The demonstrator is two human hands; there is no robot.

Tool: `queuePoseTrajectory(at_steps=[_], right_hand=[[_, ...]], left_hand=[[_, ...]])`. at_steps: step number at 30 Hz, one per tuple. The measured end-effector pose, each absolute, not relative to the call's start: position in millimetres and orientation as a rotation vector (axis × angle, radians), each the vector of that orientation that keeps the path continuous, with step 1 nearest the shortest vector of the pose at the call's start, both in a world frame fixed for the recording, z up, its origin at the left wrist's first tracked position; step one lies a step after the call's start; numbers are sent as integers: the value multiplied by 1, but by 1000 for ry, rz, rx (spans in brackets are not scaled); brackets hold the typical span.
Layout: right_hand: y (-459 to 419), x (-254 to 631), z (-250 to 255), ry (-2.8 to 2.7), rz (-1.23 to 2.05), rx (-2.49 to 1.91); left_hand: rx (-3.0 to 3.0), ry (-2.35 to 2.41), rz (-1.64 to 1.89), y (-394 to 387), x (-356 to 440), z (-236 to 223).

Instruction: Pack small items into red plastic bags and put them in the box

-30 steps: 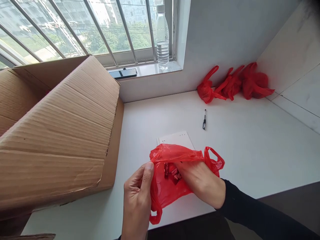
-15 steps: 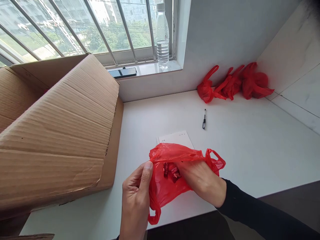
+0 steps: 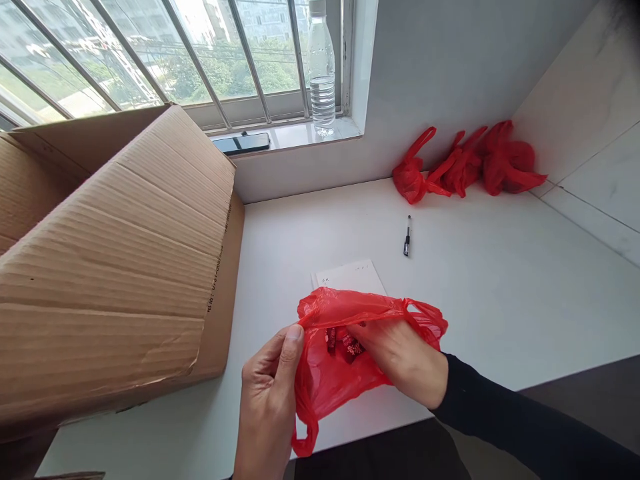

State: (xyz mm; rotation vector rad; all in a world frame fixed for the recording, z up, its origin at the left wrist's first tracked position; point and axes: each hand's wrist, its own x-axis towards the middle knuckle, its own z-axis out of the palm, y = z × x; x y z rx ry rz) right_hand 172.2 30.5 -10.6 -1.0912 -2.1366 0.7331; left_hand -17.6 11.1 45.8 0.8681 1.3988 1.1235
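A red plastic bag lies with its mouth open near the front edge of the white table. My left hand pinches the bag's rim on the left between thumb and fingers. Inside the bag is my right hand, reaching in through the mouth; its fingers are hidden, so what they hold cannot be seen. Small dark red wrapped packets with light markings show in the bag beside that hand. Just behind the bag, a white notebook with handwriting is partly covered.
A large open cardboard box stands at the left. A black pen lies beyond the bag. Several red bags rest against the back wall. On the windowsill are a water bottle and a phone.
The bag's right handle has sunk and folded down by my right wrist. My right hand has shifted slightly inside the bag. My left hand keeps its pinch on the rim.
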Motion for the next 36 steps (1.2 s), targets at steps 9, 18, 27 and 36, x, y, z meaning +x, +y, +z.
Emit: queuePoseTrajectory(at_steps=[9,18,27,36], right_hand=[[38,181,14,-2151,972,-1044],[43,160,20,-2247,904,-1171],[22,179,-32,-2266,682,-1025],[39,170,-5,-2151,848,-1199]], left_hand=[[858,1430,1104,12,-19,46],[850,1415,1135,12,-18,46],[826,1370,1121,12,-17,44],[808,1365,1107,12,-21,41]])
